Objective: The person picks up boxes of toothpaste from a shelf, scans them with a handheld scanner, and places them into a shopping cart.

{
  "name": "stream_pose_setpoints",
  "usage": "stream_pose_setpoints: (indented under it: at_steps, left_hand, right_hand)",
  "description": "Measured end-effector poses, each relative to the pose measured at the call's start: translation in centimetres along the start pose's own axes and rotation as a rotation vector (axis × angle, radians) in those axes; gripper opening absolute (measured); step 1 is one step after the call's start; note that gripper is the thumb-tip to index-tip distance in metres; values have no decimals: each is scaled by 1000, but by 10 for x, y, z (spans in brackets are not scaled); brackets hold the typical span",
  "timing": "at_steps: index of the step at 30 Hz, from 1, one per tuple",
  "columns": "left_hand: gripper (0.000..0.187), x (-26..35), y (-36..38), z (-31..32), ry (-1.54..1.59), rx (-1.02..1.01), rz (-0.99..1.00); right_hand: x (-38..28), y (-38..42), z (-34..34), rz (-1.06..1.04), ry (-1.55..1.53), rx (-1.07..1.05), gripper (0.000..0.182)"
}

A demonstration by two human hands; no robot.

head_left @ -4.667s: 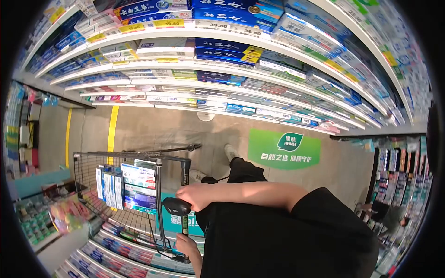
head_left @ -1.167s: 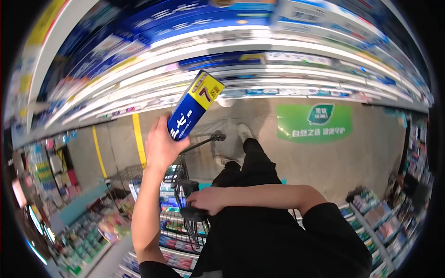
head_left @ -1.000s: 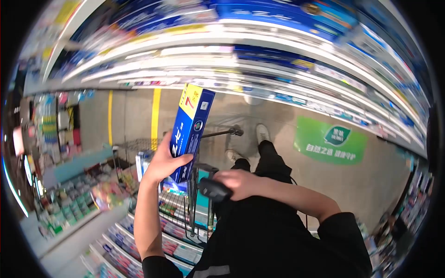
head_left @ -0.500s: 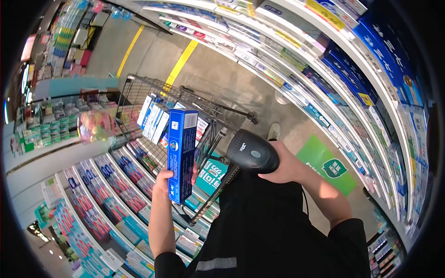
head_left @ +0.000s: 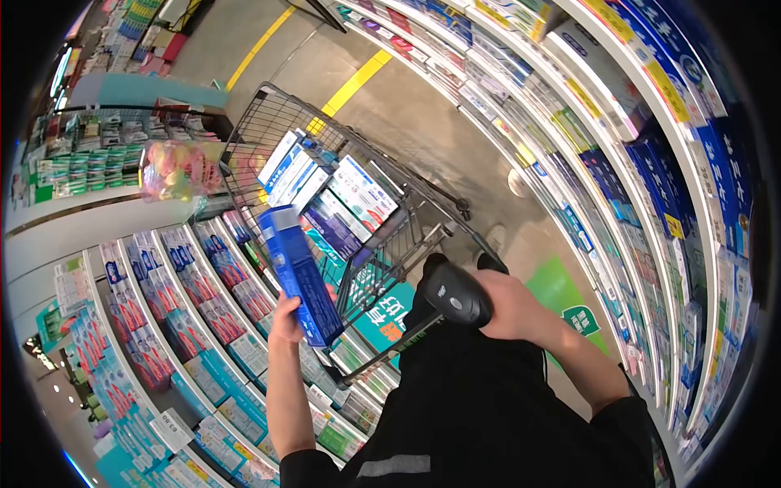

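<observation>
A long blue box (head_left: 297, 272) is gripped near its lower end by my left hand (head_left: 288, 317), with the thumb on its left side. The box tilts, its upper end leaning left over the near side of a wire cart (head_left: 272, 175). My right hand (head_left: 512, 305) is wrapped round a black handheld scanner (head_left: 460, 297), whose head points left beside the cart's handle. Inside the cart lie white-and-blue boxes (head_left: 297, 175), a white box (head_left: 362, 195) and a dark purple box (head_left: 335, 224).
Shelves (head_left: 175, 333) of toothbrush packs and cartons curve along the left. Tall shelves (head_left: 602, 122) of boxes run down the right. A clear bag of round colourful items (head_left: 175, 169) hangs beyond the cart. The floor (head_left: 423, 106) has yellow stripes.
The blue box has tilted and shifted slightly left and down. The scanner has moved right. More of the cart and its boxes shows, as the view has turned.
</observation>
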State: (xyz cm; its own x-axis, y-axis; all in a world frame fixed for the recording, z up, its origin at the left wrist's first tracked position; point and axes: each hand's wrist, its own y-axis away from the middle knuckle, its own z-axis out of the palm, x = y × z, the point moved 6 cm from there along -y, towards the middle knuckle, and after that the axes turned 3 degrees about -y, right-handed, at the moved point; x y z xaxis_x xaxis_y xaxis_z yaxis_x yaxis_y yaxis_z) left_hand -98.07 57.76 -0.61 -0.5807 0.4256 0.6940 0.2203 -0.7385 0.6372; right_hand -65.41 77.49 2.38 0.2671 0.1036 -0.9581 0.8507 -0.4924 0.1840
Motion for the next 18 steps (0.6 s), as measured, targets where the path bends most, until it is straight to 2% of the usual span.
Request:
stream_pose_setpoints:
  at_steps: [2,4,8,10,12,13,14,16,18]
  left_hand:
    - [74,10,-7,-24,222,0,37]
    - [71,26,-27,-39,366,-136,159]
    - [72,42,-67,-116,-34,283,100]
    - [66,52,-108,-157,-19,228,64]
    - [58,89,-140,-162,-84,278,123]
    - [54,107,-152,-158,-43,252,106]
    - [50,120,-169,-158,-2,225,90]
    - [45,139,-219,-210,-201,305,258]
    - [45,170,-254,-219,-676,345,364]
  right_hand:
    - [7,1,16,70,94,-93,54]
    - [16,-1,35,144,168,-138,55]
    - [7,-15,51,155,291,-94,55]
    - [10,-19,57,203,331,-41,56]
    - [17,-20,61,305,334,14,58]
    - [19,-19,61,415,338,56,57]
    - [23,-18,64,420,335,75,56]
    - [28,-17,67,430,330,110,55]
    - [19,-27,69,455,361,129,53]
